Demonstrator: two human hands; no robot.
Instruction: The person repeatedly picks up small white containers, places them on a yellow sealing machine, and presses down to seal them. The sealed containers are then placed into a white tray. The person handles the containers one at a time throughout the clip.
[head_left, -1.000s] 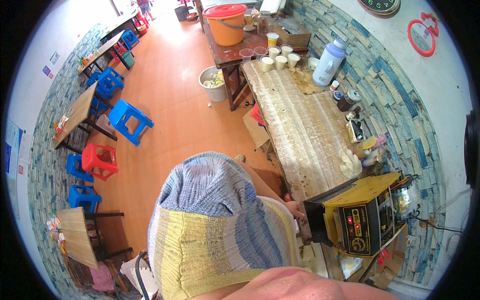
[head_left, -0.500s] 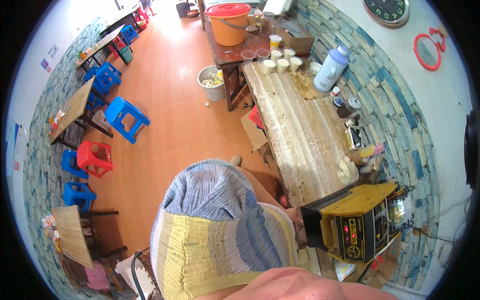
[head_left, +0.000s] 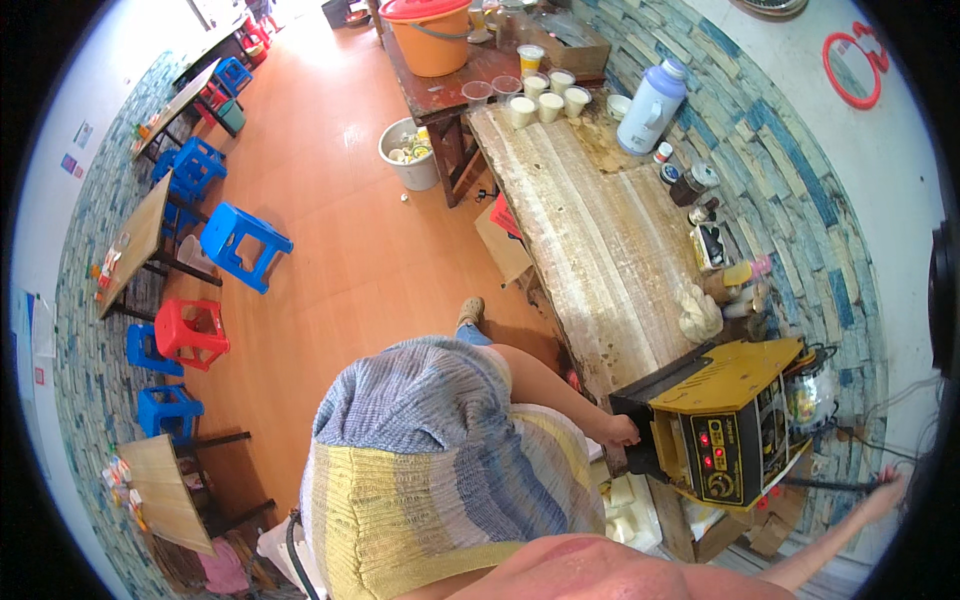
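Left hand (head_left: 621,430) beside one machine (head_left: 718,435); right hand (head_left: 884,492) perhaps gripping one rod (head_left: 825,485).

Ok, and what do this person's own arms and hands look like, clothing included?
The left hand and right hand wear no visible gloves. Both forearms are bare, with no watch or bracelet to be seen; any rings would be too small to tell. The knit top is loose, with yellow, grey and blue bands; its right cuff is not in view.
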